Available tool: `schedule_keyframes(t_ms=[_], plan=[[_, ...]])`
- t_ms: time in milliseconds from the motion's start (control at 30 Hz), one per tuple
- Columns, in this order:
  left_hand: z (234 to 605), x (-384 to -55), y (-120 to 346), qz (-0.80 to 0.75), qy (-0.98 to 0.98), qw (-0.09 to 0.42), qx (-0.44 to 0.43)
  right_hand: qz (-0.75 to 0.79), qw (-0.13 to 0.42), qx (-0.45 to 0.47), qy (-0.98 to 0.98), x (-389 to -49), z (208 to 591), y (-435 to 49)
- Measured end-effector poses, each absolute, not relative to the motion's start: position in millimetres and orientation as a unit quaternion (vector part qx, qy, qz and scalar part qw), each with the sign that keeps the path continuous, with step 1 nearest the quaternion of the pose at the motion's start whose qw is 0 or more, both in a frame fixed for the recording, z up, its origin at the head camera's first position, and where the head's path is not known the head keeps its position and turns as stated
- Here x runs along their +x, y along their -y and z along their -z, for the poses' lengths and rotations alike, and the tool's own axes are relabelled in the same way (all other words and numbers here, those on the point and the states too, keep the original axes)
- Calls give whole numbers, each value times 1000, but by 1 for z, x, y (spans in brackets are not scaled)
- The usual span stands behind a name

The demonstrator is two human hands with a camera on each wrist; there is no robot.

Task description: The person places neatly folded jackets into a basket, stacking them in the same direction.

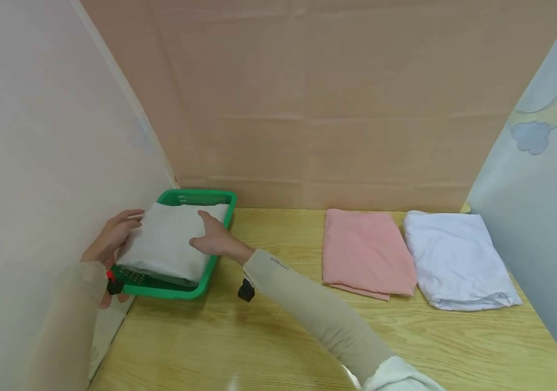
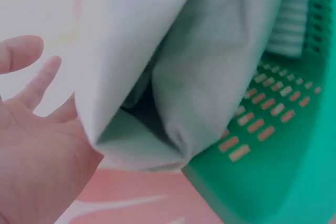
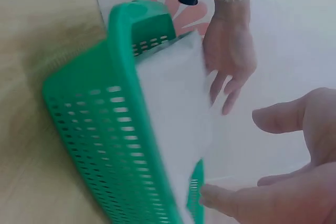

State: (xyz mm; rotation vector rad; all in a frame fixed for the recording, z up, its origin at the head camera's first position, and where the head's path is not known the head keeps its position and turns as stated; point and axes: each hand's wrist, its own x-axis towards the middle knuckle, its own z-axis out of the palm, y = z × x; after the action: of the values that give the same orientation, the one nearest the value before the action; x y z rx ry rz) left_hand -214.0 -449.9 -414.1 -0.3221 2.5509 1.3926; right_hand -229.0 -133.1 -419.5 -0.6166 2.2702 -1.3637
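Note:
A folded whitish cloth (image 1: pixel 166 241) lies in a green plastic basket (image 1: pixel 176 294) at the left of the table, its folded near edge raised above the basket floor. My left hand (image 1: pixel 114 233) is at the cloth's left side, fingers extended along its edge; in the left wrist view this hand (image 2: pixel 44 145) shows spread fingers beside the open fold of the cloth (image 2: pixel 210 66). Over the right part of the cloth is my right hand (image 1: pixel 215 238), thumb and fingers apart. The right wrist view shows the right hand (image 3: pixel 294 182) gripping nothing, near the basket (image 3: pixel 105 124).
A folded pink cloth (image 1: pixel 366 252) and a folded white cloth (image 1: pixel 459 260) lie side by side on the right of the wooden table (image 1: pixel 268 336). A pale wall (image 1: pixel 54 136) stands close on the left, a brown panel (image 1: pixel 308 108) behind, and a patterned wall (image 1: pixel 542 179) on the right.

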Motion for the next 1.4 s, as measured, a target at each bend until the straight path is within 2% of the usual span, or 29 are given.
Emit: schedule_keyframes(t_ms=[100,433,1000,1400], plan=[[411,-217,443,-473,-868,108,-104,485,189,-231,-822,-226,413,132],[399,-226,428,-440,-890,93,-77,506,183,-240,-808,-224,407,116],[386,-226,383,-427,-904,37,4,532,167,-261,-788,-225,401,73],[388,-228,347,-454,-890,30,27,553,147,-249,-782,-229,404,33]])
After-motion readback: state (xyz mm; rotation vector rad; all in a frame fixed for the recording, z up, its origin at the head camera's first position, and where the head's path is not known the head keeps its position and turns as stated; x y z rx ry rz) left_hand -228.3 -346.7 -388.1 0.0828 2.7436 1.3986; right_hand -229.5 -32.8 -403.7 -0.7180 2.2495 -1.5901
